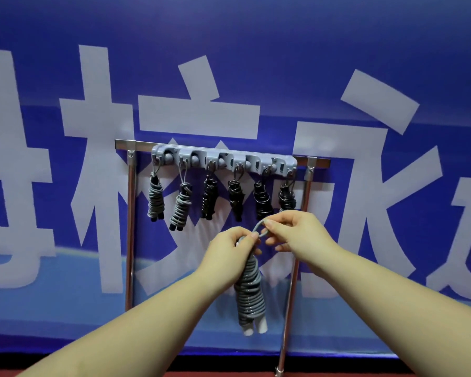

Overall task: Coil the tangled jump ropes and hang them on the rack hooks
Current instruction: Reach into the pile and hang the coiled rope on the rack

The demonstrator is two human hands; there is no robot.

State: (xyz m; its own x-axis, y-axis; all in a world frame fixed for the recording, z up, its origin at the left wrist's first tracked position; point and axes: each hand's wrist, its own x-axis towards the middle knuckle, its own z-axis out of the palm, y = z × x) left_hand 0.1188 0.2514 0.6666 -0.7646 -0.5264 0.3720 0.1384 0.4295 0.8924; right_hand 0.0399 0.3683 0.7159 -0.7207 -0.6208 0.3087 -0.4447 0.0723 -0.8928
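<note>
Gripping the coil (249, 289) top, the left hand (229, 251) lets it hang vertical; right fingers (269, 224) pinch its loop (259, 227), below the rack (223, 159).

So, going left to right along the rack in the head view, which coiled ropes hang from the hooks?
Grey rope → grey rope with long loop → black rope → black rope → black rope → dark rope, just above the right hand.

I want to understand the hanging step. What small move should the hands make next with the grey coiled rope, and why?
Probably lift the loop up to the hook rail. The left hand grips the top of the coiled rope, and the right hand pinches the loop open. All six hooks seem occupied, so one must be shared.
</note>
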